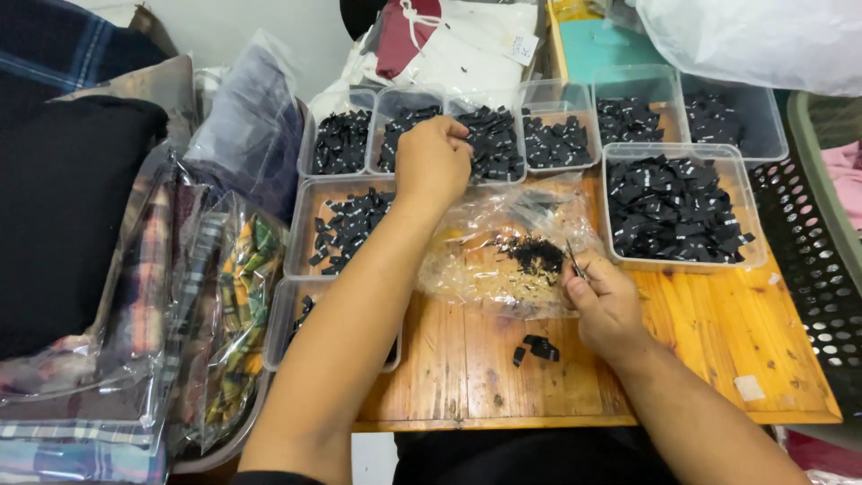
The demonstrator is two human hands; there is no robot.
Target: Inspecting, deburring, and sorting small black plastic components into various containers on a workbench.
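Landmark: clear plastic bag (pixel 503 251) at centre of wooden table (pixel 718 350).

Left hand (pixel 434 162) just behind bag, over tray (pixel 492 144) of black labels, fingers curled down; grip contents hidden, cannot tell.

Right hand (pixel 606 301) at bag's right edge, fingers pinched on thin dark tool (pixel 575 260) (kind unclear).

Risk, judged: tool point may snag bag, scattering scraps; labels may drop into neighbouring tray behind bag, mixing sorts.

Loose labels (pixel 537 348) just in front of bag.

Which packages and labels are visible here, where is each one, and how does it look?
Small black labels: heaped in clear plastic trays across the table's back.
Clear bag: table centre, crumpled, with dark bits inside.
White paper tag: top centre, on white cloth.
Bagged plaid fabric: left side, yellow-green check in clear plastic.
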